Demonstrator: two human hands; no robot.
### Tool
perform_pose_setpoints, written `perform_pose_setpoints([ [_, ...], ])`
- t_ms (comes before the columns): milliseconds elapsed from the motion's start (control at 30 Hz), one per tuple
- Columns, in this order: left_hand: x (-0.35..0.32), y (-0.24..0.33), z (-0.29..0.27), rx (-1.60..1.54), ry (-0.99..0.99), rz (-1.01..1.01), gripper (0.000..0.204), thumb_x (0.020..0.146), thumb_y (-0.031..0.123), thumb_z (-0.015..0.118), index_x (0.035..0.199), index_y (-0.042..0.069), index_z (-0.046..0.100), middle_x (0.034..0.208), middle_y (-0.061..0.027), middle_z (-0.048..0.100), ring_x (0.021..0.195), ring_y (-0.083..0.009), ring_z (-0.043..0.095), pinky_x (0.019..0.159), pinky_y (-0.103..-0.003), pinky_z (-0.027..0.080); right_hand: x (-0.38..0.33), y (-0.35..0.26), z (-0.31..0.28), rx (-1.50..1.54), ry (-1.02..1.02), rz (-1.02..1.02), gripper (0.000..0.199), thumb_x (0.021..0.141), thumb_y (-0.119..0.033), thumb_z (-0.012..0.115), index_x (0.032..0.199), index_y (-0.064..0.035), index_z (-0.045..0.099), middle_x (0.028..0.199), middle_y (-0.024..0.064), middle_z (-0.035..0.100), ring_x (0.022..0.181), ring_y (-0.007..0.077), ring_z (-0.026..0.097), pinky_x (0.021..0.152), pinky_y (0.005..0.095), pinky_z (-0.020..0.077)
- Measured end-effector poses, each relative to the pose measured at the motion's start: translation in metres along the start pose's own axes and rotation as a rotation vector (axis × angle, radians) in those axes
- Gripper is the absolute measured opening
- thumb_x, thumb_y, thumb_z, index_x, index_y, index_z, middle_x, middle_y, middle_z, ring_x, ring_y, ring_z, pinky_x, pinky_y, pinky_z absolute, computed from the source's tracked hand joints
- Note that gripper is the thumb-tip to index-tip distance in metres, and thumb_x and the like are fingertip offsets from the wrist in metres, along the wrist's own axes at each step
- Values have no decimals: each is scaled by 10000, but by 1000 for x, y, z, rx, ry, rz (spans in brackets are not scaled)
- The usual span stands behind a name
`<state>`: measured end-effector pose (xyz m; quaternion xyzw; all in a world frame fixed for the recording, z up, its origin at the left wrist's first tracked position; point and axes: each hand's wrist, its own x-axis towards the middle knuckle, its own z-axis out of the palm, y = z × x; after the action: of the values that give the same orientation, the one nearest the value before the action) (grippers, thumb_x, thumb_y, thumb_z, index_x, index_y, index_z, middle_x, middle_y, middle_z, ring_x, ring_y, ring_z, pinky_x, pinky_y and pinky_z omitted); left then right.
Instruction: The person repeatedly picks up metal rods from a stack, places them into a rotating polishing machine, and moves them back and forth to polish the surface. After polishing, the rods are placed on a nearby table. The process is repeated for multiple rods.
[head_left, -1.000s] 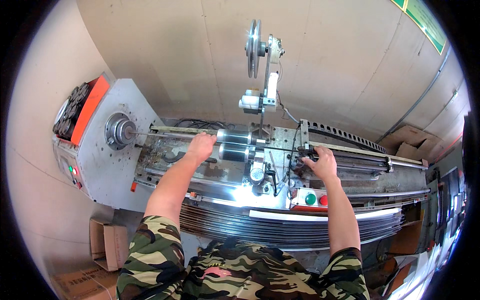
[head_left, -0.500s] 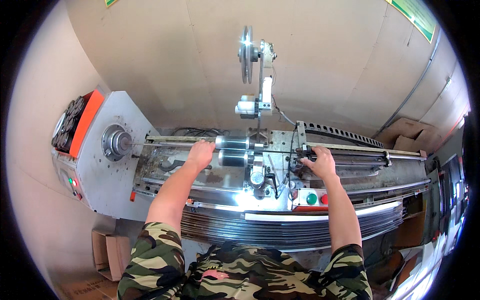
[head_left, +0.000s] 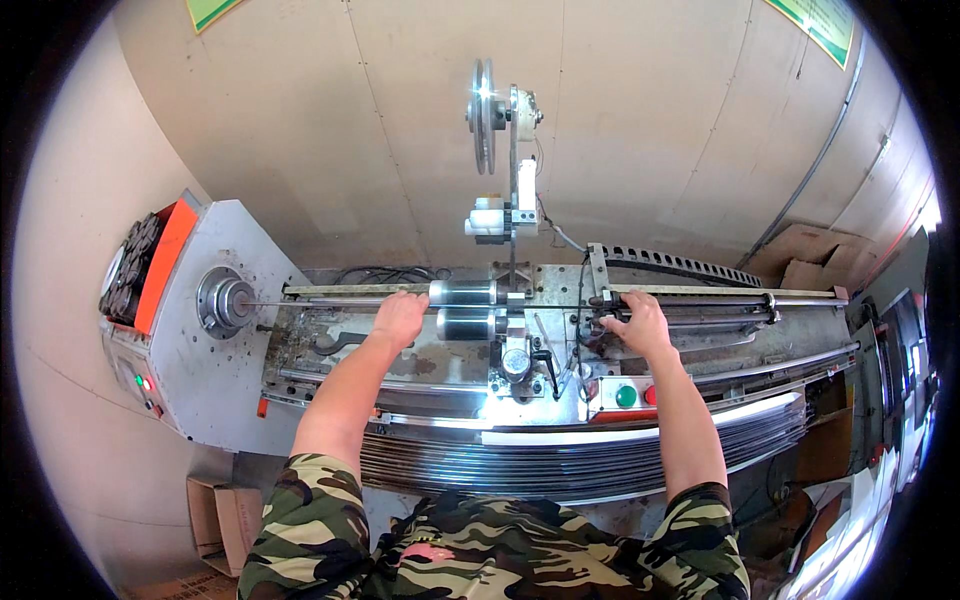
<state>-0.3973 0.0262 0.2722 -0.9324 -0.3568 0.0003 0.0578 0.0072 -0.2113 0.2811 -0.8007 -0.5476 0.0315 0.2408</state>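
Note:
A thin metal rod (head_left: pixel 340 303) runs from the round chuck (head_left: pixel 228 304) on the left, past two shiny dark rollers (head_left: pixel 465 293). My left hand (head_left: pixel 402 318) is closed over the rod just left of the rollers, its fingertips partly hidden. On the right, my right hand (head_left: pixel 640 325) bends round a dark metal fitting (head_left: pixel 600 300) at the end of the carriage. Its thumb is below and its fingers above; what sits between them is hard to make out.
A bundle of long metal strips (head_left: pixel 560 465) lies along the front. Beside it stands a control box (head_left: pixel 622 397) with green and red buttons. A wheel on a post (head_left: pixel 484 115) rises behind. A hook-shaped wrench (head_left: pixel 340 345) rests on the bed. Cardboard boxes (head_left: pixel 222 525) stand lower left.
The view has shifted slightly. Both hands keep nearly the same places on the machine, with no visible release or new hold.

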Motion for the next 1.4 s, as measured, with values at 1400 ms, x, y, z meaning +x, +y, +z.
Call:
perform_pose_setpoints([
  [1400,-58,-164,-8,42,-187,13,348,884,49,485,1215,103,580,1003,-152,692,1001,-337,656,866,-454,520,11,-137,90,-24,150,2,381,979,-225,518,1305,-30,545,1370,212,538,1276,387,488,1054,487,404],
])
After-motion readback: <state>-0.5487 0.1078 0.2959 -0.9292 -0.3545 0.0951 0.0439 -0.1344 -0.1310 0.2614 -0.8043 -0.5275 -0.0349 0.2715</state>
